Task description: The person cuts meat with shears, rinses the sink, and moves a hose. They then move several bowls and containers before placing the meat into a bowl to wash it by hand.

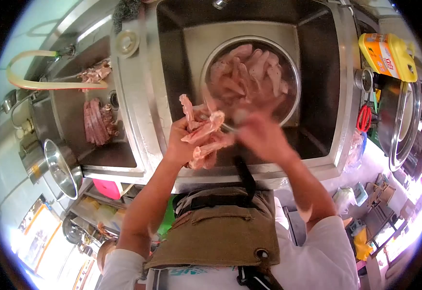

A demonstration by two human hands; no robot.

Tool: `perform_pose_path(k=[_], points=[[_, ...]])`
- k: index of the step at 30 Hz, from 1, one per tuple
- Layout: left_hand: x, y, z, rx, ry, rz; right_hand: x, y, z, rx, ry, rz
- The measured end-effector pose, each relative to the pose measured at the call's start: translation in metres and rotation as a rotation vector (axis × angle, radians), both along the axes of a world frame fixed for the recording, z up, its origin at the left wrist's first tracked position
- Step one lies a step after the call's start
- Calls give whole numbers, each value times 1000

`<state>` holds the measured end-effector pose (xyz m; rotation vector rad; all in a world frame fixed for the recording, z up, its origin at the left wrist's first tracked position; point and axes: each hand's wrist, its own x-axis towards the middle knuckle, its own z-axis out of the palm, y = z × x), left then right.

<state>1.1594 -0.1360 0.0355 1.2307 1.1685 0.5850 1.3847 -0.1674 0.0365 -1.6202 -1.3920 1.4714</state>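
My left hand (182,142) is closed around a bunch of raw pink meat pieces (205,133), held over the front edge of the steel sink (317,72). My right hand (261,137) is blurred by motion just right of that meat, at the near rim of a round metal bowl (295,104); its fingers cannot be made out. The bowl stands in the sink basin and holds several more pale pink meat pieces (252,70) in water.
A second basin (119,154) on the left holds strips of red meat (95,121) and a yellowish hose (51,84). An empty metal bowl (61,169) sits at the left. A yellow bottle (387,55), red scissors (364,118) and a large metal lid (404,125) lie to the right.
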Motion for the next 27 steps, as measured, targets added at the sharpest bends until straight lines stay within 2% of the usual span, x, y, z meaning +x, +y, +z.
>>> perform_pose_path(k=[1,3,5,6,9,10,11,12,14,15,16,19,21,22,25,26,27], points=[[-3,-4,-9,-31,-5,-6,-15,1,5,78,-47,92],[-9,-12,-29,-93,-13,-16,-38,-9,-10,260,-46,127],[-20,-12,-35,-202,-28,-31,-45,-18,-26,266,35,97],[-21,-12,-31,-248,-63,1,-43,-20,-31,268,76,85],[-23,-17,-19,-503,-259,222,-36,-26,-35,270,-88,62],[-21,-11,-16,-462,-359,228,-31,-37,-68,178,-78,75],[-18,-6,-13,-424,-462,230,-21,-37,-87,290,-400,297],[-21,-4,-8,-383,-386,241,-12,-37,-112,272,-446,289],[-18,4,11,-511,-347,391,4,-31,-170,240,-535,270],[-12,9,23,-675,-383,535,8,-26,-194,229,-577,261],[-10,11,28,-841,-414,680,3,-22,-195,178,-586,296],[-36,-5,1,-977,-459,592,-25,-3,-156,-52,-558,488],[-31,-2,3,-913,-452,566,-25,-24,-223,-14,-473,327],[-28,-1,6,-881,-446,556,-26,-19,-227,4,-427,249],[-19,0,20,-845,-401,645,3,5,-227,-24,-576,127],[-22,0,19,-786,-432,555,17,8,-249,-103,-519,65],[-24,-1,18,-766,-423,559,33,7,-258,-199,-445,-27]])
